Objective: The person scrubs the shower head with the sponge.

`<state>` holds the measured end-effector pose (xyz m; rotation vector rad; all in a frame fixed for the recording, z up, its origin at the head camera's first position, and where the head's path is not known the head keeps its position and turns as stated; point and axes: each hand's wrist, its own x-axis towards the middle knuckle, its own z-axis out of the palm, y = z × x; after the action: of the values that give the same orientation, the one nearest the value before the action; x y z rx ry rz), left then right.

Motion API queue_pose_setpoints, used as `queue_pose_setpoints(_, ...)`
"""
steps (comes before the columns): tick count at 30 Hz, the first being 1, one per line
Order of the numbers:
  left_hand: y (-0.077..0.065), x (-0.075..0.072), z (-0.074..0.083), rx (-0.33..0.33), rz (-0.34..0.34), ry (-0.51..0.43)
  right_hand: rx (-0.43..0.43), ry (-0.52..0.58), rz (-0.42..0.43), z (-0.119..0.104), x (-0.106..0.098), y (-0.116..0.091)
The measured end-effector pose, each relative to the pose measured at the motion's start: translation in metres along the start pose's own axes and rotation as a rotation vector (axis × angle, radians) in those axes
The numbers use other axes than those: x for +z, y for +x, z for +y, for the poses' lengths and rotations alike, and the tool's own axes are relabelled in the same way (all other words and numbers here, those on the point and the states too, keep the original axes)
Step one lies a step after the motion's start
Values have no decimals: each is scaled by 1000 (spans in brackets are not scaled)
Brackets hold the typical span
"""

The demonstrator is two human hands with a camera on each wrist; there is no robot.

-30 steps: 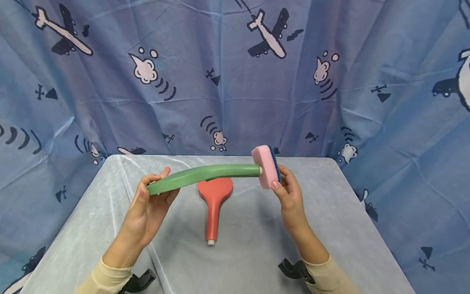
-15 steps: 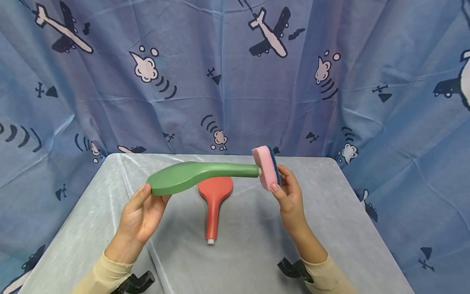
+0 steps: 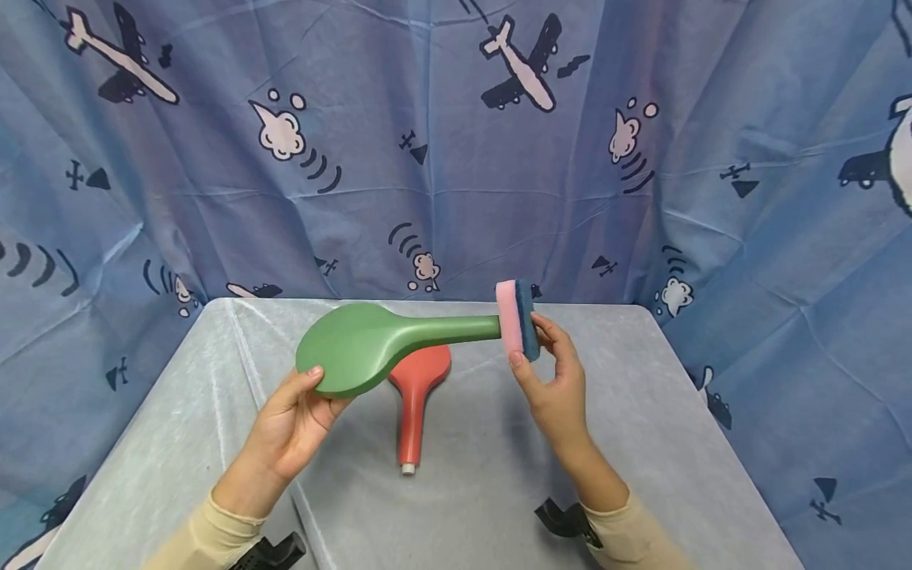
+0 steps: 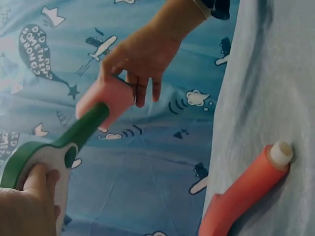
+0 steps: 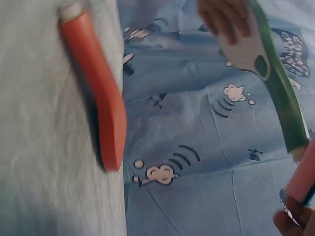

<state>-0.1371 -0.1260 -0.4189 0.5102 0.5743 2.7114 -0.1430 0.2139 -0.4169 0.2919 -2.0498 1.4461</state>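
In the head view my left hand [image 3: 288,431] grips the round head of a green paddle-shaped tool [image 3: 349,348], thumb on its upper face. The left wrist view shows this head's pale underside [image 4: 47,167] with the fingers against it. A pink and blue sponge [image 3: 509,317] sits across the narrow end of the tool's handle. My right hand [image 3: 563,396] pinches the sponge between thumb and fingers; in the right wrist view only fingertips [image 5: 290,221] show beside its pink layer [image 5: 304,172]. Both things are held up above the table.
A red paddle-shaped tool [image 3: 412,412] lies on the table, its white-tipped handle toward me. Grey cloth covers the table [image 3: 484,491]. Behind hangs a blue curtain [image 3: 456,158] with printed planes. Black wrist mounts [image 3: 570,518] sit by both sleeves.
The green tool has rolled from edge-on to show its broad face. The sponge has turned with it, so more of the blue layer shows. Both hands keep their hold.
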Motion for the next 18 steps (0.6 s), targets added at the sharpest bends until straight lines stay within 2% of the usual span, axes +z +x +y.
queue_pose_setpoints(4, -2, 4, -7, 9, 15, 80, -213, -321, 88, 0, 10, -5)
queue_pose_setpoints(6, -3, 5, -11, 10, 34, 136, -344, -405, 88, 0, 17, -11)
queue_pose_setpoints(9, -5, 7, -19, 1, 59, 210, -526, -459, 2, -8, 30, -21)
queue_pose_setpoints(11, -5, 7, -23, -2, 83, 226, -604, -473, -80, -10, 35, -26)
queue_pose_setpoints(12, -4, 7, -24, -2, 95, 225, -622, -488, -106, -10, 36, -27)
queue_pose_setpoints(14, -3, 7, -26, 3, 120, 218, -607, -522, -120, -8, 34, -26)
queue_pose_setpoints(18, -3, 7, -26, 22, 171, 214, -454, -601, -43, 3, 20, -16)
